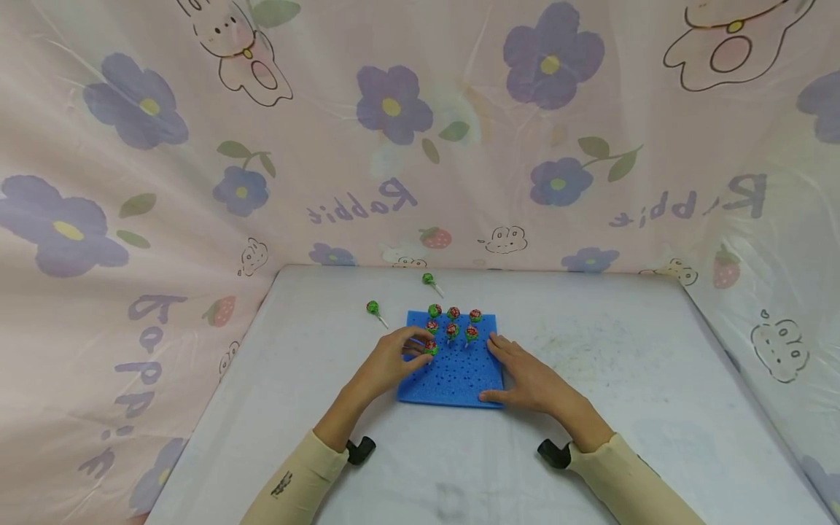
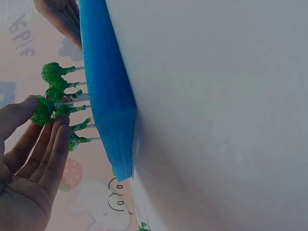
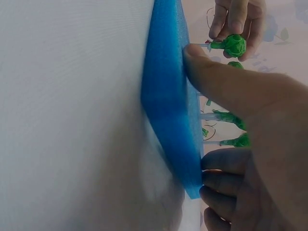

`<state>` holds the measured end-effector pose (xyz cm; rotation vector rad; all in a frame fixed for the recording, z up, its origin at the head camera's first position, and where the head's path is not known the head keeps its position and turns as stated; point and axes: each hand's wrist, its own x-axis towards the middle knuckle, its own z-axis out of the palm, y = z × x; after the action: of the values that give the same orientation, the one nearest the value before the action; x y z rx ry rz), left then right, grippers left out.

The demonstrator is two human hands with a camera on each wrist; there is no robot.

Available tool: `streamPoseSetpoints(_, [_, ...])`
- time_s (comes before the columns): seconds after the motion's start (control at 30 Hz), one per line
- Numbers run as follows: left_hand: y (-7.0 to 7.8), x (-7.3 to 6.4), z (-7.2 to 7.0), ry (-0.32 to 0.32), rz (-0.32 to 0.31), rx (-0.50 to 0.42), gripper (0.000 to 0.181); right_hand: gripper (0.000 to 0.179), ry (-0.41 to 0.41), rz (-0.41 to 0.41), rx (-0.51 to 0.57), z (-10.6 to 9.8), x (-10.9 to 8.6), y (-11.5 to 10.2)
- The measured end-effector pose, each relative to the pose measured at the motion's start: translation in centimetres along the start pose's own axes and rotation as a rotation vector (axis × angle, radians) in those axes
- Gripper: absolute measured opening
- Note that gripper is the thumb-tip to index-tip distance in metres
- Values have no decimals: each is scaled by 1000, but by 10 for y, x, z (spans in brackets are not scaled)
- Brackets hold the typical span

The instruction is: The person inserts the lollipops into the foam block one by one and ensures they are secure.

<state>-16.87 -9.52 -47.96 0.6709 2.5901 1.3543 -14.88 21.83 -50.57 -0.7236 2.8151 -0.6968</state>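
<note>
A blue foam block (image 1: 449,390) dotted with small holes lies on the table. My left hand (image 1: 387,361) pinches the green-and-red wrapped head of a lollipop (image 2: 44,109) between thumb and fingers, over the block's left side. That lollipop's white stick points down to the foam; whether its tip is in a hole I cannot tell. Several more lollipops (image 1: 453,313) stand upright in two rows at the block's far end. Along the right edge of the foam rests my right hand (image 1: 528,375), with thumb (image 3: 211,72) and fingers spread apart against it.
Two loose lollipops lie on the white table (image 1: 590,350) beyond the block: one green lollipop (image 1: 372,308) at the far left, another lollipop (image 1: 429,278) farther back. A patterned curtain (image 1: 459,175) encloses the table's back and sides.
</note>
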Motion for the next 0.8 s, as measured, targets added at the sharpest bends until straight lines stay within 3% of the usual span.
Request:
streamPoseSetpoints(0.4, [-12, 1, -22, 88, 45, 27, 35, 113, -11, 14, -4, -1, 0, -1])
streamPoseSetpoints(0.63, [-23, 7, -43, 179, -45, 85, 32, 112, -3, 16, -4, 0, 0, -1])
streamPoseSetpoints(0.8, [-37, 13, -54, 202, -93, 106, 32, 112, -5, 15, -2, -1, 0, -1])
